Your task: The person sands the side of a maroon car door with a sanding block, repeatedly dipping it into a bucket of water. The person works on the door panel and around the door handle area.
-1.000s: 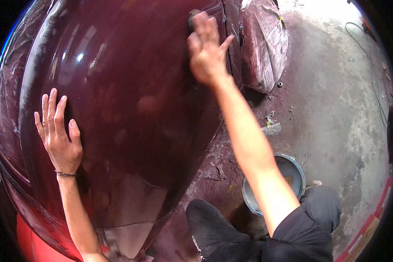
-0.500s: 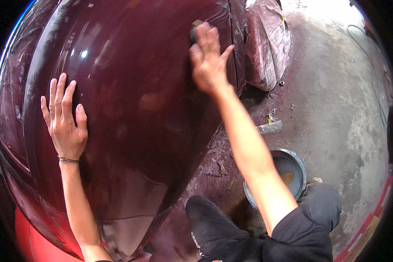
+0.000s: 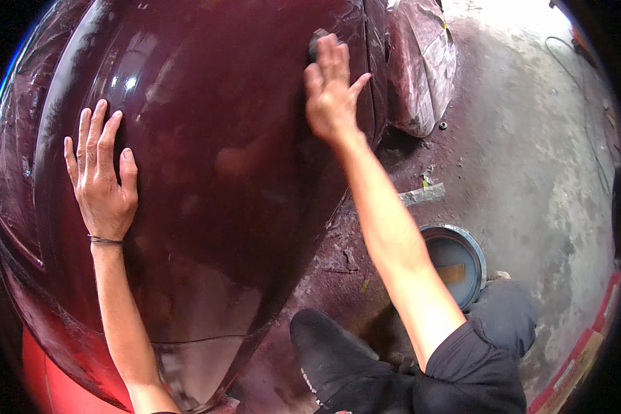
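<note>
A glossy dark maroon car body panel (image 3: pixel 214 159) fills the left and middle of the head view. My left hand (image 3: pixel 105 186) lies flat on it at the left, fingers stretched out and holding nothing. Near the panel's far right edge, my right hand (image 3: pixel 334 100) presses a small dark sanding pad (image 3: pixel 316 45) against the surface. Its fingers lie over the pad and hide most of it, with the thumb sticking out to the right. The hand is slightly blurred.
A round bucket (image 3: pixel 479 254) of cloudy water stands by my right knee, a tan rectangular piece (image 3: pixel 452 273) in it. A plastic-covered wheel (image 3: pixel 421 69) is beyond the panel edge. Tape scraps (image 3: pixel 424 194) litter the concrete floor (image 3: pixel 524 172). A cable (image 3: pixel 586 90) runs at far right.
My right hand and the pad have shifted slightly to the right. My left hand stays on almost the same spot of the panel.
</note>
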Demonstrator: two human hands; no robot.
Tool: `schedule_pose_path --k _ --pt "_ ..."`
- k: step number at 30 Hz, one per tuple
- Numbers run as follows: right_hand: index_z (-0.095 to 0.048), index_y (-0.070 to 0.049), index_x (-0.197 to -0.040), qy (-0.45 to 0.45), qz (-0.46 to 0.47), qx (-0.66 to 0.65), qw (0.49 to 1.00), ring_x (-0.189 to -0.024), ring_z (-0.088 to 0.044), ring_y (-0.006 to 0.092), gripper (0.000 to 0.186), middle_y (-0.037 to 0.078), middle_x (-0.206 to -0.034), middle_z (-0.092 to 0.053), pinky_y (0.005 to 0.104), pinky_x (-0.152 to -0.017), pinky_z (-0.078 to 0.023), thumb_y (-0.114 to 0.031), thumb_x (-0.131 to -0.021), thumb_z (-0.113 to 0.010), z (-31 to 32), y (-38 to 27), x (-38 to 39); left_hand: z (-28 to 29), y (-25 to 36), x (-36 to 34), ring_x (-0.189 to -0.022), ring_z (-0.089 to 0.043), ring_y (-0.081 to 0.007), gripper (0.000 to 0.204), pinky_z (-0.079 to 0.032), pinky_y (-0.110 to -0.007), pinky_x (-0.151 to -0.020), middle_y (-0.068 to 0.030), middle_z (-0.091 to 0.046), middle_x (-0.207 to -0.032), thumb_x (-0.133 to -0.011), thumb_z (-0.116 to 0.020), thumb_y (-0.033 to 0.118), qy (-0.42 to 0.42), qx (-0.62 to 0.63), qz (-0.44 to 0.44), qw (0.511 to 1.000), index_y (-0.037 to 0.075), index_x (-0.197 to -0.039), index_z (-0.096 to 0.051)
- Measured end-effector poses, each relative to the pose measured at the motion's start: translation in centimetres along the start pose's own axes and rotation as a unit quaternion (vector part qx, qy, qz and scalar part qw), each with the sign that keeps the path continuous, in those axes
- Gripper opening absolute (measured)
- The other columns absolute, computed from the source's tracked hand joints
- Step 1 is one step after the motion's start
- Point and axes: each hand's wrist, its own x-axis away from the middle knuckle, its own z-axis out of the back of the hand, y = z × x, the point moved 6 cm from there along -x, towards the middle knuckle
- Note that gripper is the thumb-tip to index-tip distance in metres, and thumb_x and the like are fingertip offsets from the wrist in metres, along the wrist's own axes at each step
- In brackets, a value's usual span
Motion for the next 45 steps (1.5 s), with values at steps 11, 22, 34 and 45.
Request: schedule_pose_path --k 11,22,34,45 --pt "-0.023 -0.016 -0.185 -0.084 0.033 -0.06 0.994 -0.179 -0.01 0.0349 0.078 0.011 -0.193 -0.019 0.0815 -0.13 0.014 -0.042 -0.117 -0.053 -2.2 -7.1 17.3 0.1 0.0 0.3 -0.172 -0.036 -0.0234 0.055 -0.017 -0.052 -0.144 -0.0002 -0.049 -0.181 -0.113 -0.056 0.023 -0.005 -0.002 0.0 1.0 0.023 -0.167 -0.058" --pt "-0.021 -0.009 -0.184 -0.07 -0.01 -0.051 0.996 -0.179 -0.008 0.0354 0.077 0.013 -0.193 -0.014 0.0839 -0.13 0.007 -0.038 -0.12 -0.05 -1.4 -5.6 19.9 -0.4 0.0 0.4 -0.172 -0.036 -0.0241 0.056 -0.017 -0.051 -0.144 -0.0003 -0.048 -0.182 -0.113 -0.057 0.022 0.002 -0.002 -0.003 1.0 0.022 -0.169 -0.056" --pt "-0.019 -0.013 -0.185 -0.018 -0.118 -0.007 0.993 -0.178 -0.011 0.0365 0.07 0.01 -0.194 -0.012 0.0862 -0.13 -0.008 -0.043 -0.124 -0.037 0.4 2.3 6.2 -0.4 0.3 0.1 -0.173 -0.034 -0.0243 0.056 -0.015 -0.052 -0.144 -0.001 -0.047 -0.182 -0.113 -0.055 0.023 -0.007 0.0 0.0 1.0 0.022 -0.168 -0.056" --pt "-0.025 -0.015 -0.184 0.008 -0.107 0.01 0.994 -0.175 -0.024 0.0366 0.07 0.011 -0.19 -0.026 0.0829 -0.131 -0.015 -0.043 -0.122 -0.043 1.1 4.3 1.0 -0.2 0.4 0.0 -0.172 -0.035 -0.0258 0.056 -0.015 -0.054 -0.144 -0.0021 -0.049 -0.181 -0.113 -0.055 0.02 -0.012 0.0 -0.009 1.0 0.019 -0.168 -0.056"
